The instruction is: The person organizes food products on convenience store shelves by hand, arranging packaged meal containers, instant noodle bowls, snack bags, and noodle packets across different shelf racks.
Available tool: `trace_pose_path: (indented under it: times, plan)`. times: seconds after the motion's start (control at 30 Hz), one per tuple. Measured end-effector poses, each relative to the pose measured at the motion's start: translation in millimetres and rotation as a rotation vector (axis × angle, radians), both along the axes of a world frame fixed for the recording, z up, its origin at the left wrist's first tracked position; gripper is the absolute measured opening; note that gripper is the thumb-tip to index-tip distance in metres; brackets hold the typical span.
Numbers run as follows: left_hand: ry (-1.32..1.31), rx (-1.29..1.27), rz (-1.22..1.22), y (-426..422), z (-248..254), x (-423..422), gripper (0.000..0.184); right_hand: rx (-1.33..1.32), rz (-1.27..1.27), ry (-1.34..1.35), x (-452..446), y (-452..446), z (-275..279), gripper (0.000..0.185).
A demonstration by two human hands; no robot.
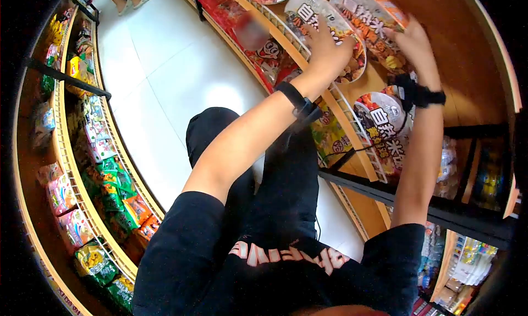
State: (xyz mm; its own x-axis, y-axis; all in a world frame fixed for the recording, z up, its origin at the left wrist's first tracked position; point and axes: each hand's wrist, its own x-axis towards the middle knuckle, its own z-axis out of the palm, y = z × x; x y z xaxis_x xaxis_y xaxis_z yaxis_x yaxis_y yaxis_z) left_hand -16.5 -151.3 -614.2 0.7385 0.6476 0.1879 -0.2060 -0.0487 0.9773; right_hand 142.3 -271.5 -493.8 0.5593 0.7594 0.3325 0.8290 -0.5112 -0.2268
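My left hand lies over the face of a self-heating rice pack on the shelf, its fingers spread and touching the printed front. Just behind and to the right, a second self-heating rice pack leans upright. My right hand is slightly blurred and bent around this pack's right edge; some of its fingers are hidden. Below my hands, another self-heating rice pack stands behind the wire rail, partly covered by my right wrist. Black bands circle both wrists.
A white wire rail with a wooden strip fronts the shelf. Red snack packs sit one level lower. A black metal shelf bar crosses at right. Across the white floor, another shelf holds green snack bags. A person's feet show beyond.
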Motion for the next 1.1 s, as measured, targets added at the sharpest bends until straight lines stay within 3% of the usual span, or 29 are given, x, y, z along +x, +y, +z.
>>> trace_pose_path:
  times: [0.03, 0.13, 0.27, 0.3, 0.33, 0.4, 0.43, 0.47, 0.53, 0.6, 0.7, 0.87, 1.03, 1.1]
  plan:
    - [-0.044, 0.022, -0.012, 2, -8, 7, 0.090, 0.076, 0.011, 0.158, -18, -3, 12, 0.048]
    - [-0.097, 0.031, -0.093, 3, -22, 20, 0.090, 0.199, -0.111, 0.087, -43, -11, 36, 0.036]
    - [-0.133, -0.067, -0.161, -3, -49, 72, 0.081, 0.376, -0.013, 0.008, -97, -4, 45, 0.043]
    - [-0.042, -0.126, -0.167, -10, -40, 71, 0.068, 0.458, -0.032, 0.063, -108, 0, 42, 0.049]
    - [-0.042, -0.133, -0.166, -8, -30, 64, 0.068, 0.539, -0.053, 0.122, -113, 4, 38, 0.055]
    - [0.007, -0.128, -0.249, 2, -21, 51, 0.048, 0.514, -0.012, 0.111, -112, 8, 26, 0.065]
    - [-0.192, -0.481, -0.195, 9, -22, 49, 0.032, 0.426, -0.042, -0.025, -105, 9, 15, 0.066]
    - [-0.261, -0.622, -0.075, 25, -25, 42, 0.035, 0.341, -0.072, -0.160, -98, 9, 5, 0.067]
    - [-0.329, -0.754, 0.055, 49, -4, 16, 0.037, 0.328, -0.093, -0.026, -106, 17, -8, 0.068]
    - [-0.607, -0.525, 0.400, 56, 14, -1, 0.037, 0.244, -0.107, -0.069, -118, 28, -23, 0.069]
    - [-0.459, -0.277, 0.455, 51, -3, 5, 0.040, 0.194, -0.094, 0.051, -113, 37, -56, 0.067]
    - [-0.374, -0.344, 0.207, 33, 2, -6, 0.053, 0.098, -0.034, 0.210, -92, 23, -70, 0.057]
    - [-0.195, -0.289, 0.152, 6, 0, -9, 0.064, -0.069, -0.123, 0.048, -113, 20, -32, 0.049]
    - [-0.151, -0.181, 0.161, -5, -1, -13, 0.072, -0.037, -0.074, 0.299, -112, 22, -7, 0.046]
